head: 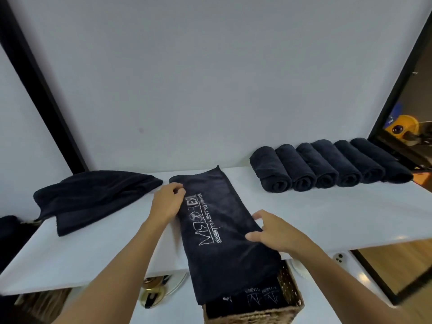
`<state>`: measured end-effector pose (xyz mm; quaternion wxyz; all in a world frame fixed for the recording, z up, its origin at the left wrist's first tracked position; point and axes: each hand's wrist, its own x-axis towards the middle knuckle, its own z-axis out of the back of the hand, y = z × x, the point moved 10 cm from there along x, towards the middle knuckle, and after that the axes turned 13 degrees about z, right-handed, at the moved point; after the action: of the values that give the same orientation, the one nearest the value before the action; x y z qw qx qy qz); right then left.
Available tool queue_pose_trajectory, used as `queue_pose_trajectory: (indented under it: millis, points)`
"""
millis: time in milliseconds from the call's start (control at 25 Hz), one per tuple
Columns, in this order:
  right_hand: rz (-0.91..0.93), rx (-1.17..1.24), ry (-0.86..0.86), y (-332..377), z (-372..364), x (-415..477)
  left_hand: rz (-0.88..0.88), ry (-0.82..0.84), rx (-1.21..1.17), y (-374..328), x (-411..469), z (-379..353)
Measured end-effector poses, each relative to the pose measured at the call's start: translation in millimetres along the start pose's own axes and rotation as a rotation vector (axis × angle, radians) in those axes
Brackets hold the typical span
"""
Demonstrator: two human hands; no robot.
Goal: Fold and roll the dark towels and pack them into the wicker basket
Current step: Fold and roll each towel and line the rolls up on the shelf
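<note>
A dark towel (pixel 217 220) with white lettering lies folded into a long strip across the white shelf (pixel 327 216), its near end hanging over the front edge. My left hand (pixel 167 202) pinches its far left edge. My right hand (pixel 275 232) grips its right edge near the shelf front. Several rolled dark towels (pixel 327 167) stand in a row at the back right. A loose heap of dark towels (pixel 93 197) lies at the left. The wicker basket (pixel 289 291) sits below the shelf edge with dark towels inside.
A white wall rises behind the shelf, with black frames at both sides. A phone (pixel 339 257) lies on the lower white surface at the right. A gold and glass object (pixel 154 293) sits under the shelf. More dark cloth (pixel 9 228) is at the far left.
</note>
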<state>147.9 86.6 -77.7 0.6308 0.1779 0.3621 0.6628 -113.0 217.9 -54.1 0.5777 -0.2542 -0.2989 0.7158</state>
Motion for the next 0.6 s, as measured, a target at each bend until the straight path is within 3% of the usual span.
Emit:
queue_pose_trajectory:
  millis: [80, 240, 440, 600]
  points:
    - [0.007, -0.005, -0.01, 0.0, -4.1, -3.3, -0.071, 0.082, 0.084, -14.0, 7.7, -16.6]
    - [0.082, 0.072, -0.118, 11.7, -3.5, 4.4, -0.146, -0.024, 0.083, -43.4, 28.2, -16.6]
    - [0.082, 0.036, -0.168, 6.0, -2.4, 12.9, -0.363, 0.087, 0.506, -26.5, -40.7, -62.0]
    - [0.081, -0.072, -0.195, 9.5, -4.4, -2.8, -0.582, -0.019, 0.354, -17.2, -132.0, -17.9]
